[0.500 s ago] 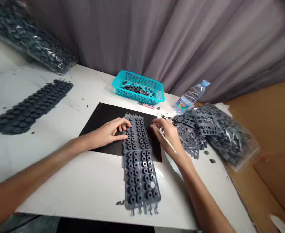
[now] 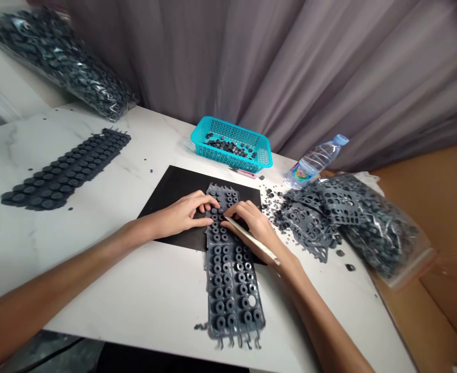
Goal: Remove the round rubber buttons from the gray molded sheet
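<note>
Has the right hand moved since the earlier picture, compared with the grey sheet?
Yes. The right hand, holding a thin stick, has moved left, from beside the grey sheet onto its upper part, close to the left hand.

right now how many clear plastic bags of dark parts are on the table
2: one bag at the far left corner, and one bag at the right edge beside the bottle. More could lie outside the view.
</note>
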Motion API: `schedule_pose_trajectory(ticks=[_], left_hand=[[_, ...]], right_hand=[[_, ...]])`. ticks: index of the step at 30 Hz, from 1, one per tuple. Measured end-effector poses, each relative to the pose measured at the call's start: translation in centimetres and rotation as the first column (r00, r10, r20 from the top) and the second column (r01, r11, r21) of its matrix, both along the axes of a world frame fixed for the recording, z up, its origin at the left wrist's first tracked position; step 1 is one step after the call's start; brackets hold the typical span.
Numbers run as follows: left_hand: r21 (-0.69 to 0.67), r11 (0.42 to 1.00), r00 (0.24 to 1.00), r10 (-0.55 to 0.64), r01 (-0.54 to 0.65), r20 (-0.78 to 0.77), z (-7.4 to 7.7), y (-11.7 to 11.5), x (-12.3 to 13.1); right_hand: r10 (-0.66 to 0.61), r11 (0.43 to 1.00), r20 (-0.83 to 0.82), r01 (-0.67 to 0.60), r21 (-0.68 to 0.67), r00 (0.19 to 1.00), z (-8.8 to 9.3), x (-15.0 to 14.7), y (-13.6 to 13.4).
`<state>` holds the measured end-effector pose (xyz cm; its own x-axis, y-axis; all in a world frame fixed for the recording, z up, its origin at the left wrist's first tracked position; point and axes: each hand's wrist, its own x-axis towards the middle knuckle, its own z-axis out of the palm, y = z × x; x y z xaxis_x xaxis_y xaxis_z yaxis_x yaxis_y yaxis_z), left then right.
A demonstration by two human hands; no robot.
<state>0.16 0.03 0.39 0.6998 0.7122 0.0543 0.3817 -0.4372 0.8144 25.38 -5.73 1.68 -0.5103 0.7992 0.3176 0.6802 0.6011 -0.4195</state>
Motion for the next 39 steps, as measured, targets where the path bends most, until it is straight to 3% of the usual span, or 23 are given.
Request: schedule_pose_trajectory(ticks=[11,21,25,30,32,36,39], left_hand=[[-0.006,1.000,1.000,-0.007,0.007,0.006,-0.2,0.1,0.0],[0.011,1.000,0.999,0.005,-0.005,-0.032,-0.1,0.1,0.0],[0.005,1.000,0.999,-0.004,0.005,-0.041,-0.1,0.0,0.0],[0.021,1.000,0.999,-0.014,0.015,-0.031,-0.4,0.1,0.1],[0.032,0.999,0.999,-0.020,0.021,-0.035,-0.5,0.2,0.0],[0.042,0.999,0.999,-0.026,0.028,-0.040,-0.6,0.2,-0.1],[0.045,0.999,0.999,-0.020,0.021,-0.030,-0.4,-0.1,-0.3]], right_hand=[[-0.049,0.998,0.136,0.042,0.055,0.990,0.4,-0.8,-0.4],[-0.118,0.960,0.337,0.020,0.280,0.934,-1.1,-1.3,0.4],[-0.198,0.933,0.358,0.063,0.355,0.913,-1.2,-1.9,0.0],[-0.287,0.919,0.290,0.178,0.352,0.913,-1.4,-2.7,0.0],[-0.385,0.883,0.193,0.299,0.361,0.903,-1.4,-2.1,0.5],[-0.621,0.737,0.050,0.561,0.377,0.782,-1.5,2.1,0.9],[-0.629,0.759,0.165,0.555,0.340,0.760,-1.6,5.8,0.3]])
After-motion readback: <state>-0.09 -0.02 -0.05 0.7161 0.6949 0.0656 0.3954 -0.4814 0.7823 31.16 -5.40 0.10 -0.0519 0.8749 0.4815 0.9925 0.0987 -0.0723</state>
